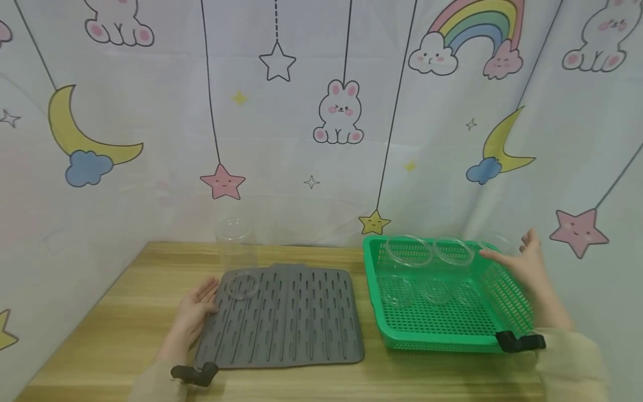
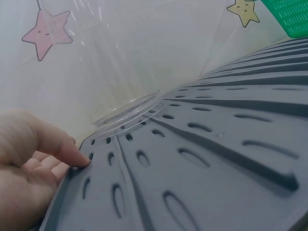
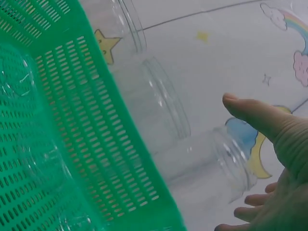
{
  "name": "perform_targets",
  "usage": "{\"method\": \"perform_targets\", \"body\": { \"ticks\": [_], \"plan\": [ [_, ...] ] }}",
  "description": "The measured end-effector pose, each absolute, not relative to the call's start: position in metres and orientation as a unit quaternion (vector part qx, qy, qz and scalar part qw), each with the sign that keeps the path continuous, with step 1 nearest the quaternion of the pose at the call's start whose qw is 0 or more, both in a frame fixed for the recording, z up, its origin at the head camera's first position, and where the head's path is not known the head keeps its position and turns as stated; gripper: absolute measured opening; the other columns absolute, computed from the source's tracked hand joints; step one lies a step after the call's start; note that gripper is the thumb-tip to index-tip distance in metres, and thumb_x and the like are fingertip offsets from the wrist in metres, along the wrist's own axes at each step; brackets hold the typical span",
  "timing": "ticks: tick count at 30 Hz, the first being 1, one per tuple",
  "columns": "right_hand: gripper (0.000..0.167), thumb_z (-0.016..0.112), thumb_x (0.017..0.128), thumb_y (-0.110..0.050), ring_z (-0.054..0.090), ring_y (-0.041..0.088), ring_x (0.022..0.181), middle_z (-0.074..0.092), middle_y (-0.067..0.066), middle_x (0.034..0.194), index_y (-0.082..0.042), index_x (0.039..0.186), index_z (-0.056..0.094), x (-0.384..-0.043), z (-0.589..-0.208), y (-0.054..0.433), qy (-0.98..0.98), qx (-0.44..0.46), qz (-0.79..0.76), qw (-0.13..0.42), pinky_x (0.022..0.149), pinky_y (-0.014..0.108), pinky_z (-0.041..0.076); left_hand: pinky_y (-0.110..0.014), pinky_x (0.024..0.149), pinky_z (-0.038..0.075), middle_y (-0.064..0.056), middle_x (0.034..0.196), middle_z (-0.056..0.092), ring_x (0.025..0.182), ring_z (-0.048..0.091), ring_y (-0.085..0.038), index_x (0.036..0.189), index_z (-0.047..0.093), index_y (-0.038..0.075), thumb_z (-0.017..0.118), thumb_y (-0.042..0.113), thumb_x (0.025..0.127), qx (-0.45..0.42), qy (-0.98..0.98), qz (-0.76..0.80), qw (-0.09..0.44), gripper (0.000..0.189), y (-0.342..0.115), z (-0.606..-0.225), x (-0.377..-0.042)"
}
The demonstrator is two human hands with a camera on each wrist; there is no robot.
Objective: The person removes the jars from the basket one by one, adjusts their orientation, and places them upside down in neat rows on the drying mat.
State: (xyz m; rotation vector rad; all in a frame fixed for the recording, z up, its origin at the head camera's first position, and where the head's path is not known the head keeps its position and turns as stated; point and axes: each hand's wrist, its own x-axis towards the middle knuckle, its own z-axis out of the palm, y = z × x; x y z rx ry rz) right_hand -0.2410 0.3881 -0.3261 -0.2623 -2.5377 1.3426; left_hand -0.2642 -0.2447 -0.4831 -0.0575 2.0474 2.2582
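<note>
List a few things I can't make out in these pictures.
Left wrist: top of the jar on the gray mat, cut off by the upper edge.
Right wrist: much of the green basket, cut off by the picture's edges.
Head: tabletop under the mat, hidden by the mat.
Head: upper-left rabbit, its head cut off by the top edge.

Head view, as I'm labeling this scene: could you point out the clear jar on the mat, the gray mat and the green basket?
clear jar (image 1: pixel 238 258): head view, on its side wall.
gray mat (image 1: pixel 284 318): head view, mid-surface.
green basket (image 1: pixel 442 339): head view, near rim.
</note>
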Motion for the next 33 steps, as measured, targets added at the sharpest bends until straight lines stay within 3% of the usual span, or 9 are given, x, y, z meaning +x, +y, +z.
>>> {"method": "perform_targets", "body": {
  "ticks": [4, 8, 20, 33],
  "plan": [
    [0.115, 0.063, 0.093, -0.040, -0.004, 0.057, 0.143, -0.019, 0.035, 0.155, 0.001, 0.147, -0.029, -0.244, -0.334, 0.408, -0.890, -0.079, 0.448, 0.029, 0.112, 0.071, 0.016, -0.039, 0.123, 0.012, -0.025, 0.162, 0.004, 0.151, 0.008, -0.034, 0.154, 0.000, -0.005, 0.036, -0.024, 0.079, -0.020, 0.670, 0.740, 0.048, 0.086, -0.245, -0.484, -0.264],
    [0.113, 0.062, 0.095, -0.036, -0.001, 0.059, 0.141, -0.016, 0.040, 0.152, 0.003, 0.145, -0.031, -0.250, -0.338, 0.419, -0.890, -0.072, 0.450, -0.019, 0.112, 0.070, 0.023, -0.039, 0.123, 0.013, -0.025, 0.162, 0.005, 0.151, 0.009, -0.034, 0.154, 0.000, -0.005, 0.036, -0.025, 0.079, -0.022, 0.671, 0.740, 0.046, 0.086, -0.245, -0.485, -0.265],
    [0.104, 0.063, 0.095, -0.026, 0.002, 0.061, 0.139, -0.009, 0.042, 0.152, 0.004, 0.149, -0.020, -0.267, -0.352, 0.430, -0.873, -0.036, 0.482, -0.058, 0.110, 0.073, 0.020, -0.040, 0.124, 0.012, -0.023, 0.162, 0.004, 0.151, 0.009, -0.034, 0.155, 0.000, -0.002, 0.037, -0.024, 0.081, -0.029, 0.672, 0.739, 0.045, 0.086, -0.244, -0.485, -0.266],
    [0.101, 0.063, 0.095, -0.022, -0.002, 0.057, 0.142, -0.012, 0.031, 0.157, 0.004, 0.150, -0.017, -0.270, -0.360, 0.426, -0.856, -0.036, 0.510, -0.076, 0.112, 0.071, 0.018, -0.039, 0.124, 0.011, -0.023, 0.163, 0.004, 0.151, 0.009, -0.033, 0.155, 0.000, -0.002, 0.037, -0.024, 0.081, -0.031, 0.672, 0.738, 0.045, 0.086, -0.243, -0.484, -0.264]
  ]
}}
